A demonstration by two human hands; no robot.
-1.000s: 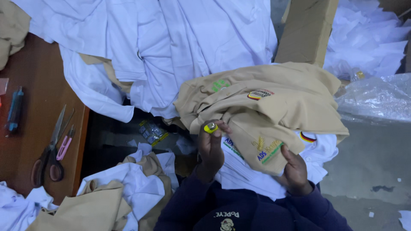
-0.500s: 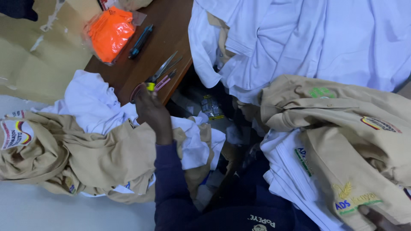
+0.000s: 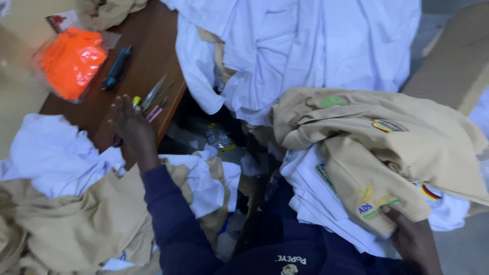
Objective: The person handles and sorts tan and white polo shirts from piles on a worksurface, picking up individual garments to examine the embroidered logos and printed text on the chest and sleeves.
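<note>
The right hand [image 3: 415,239] pinches the lower edge of a tan shirt [image 3: 387,153] folded in the lap over white ones; it looks soft, light and floppy, best held by a gathered fold. The left hand [image 3: 133,130], grip spread, touches a small yellow-capped thing [image 3: 136,101] beside scissors [image 3: 155,97] on the brown surface [image 3: 147,56].

Brown wooden surface [image 3: 142,61], upper left. On it: orange fabric in clear plastic bag [image 3: 71,61], blue pen [image 3: 116,67], scissors [image 3: 153,97], small yellow-tipped item [image 3: 136,101], white garments [image 3: 56,153] and tan garments [image 3: 109,10] at edges.
</note>
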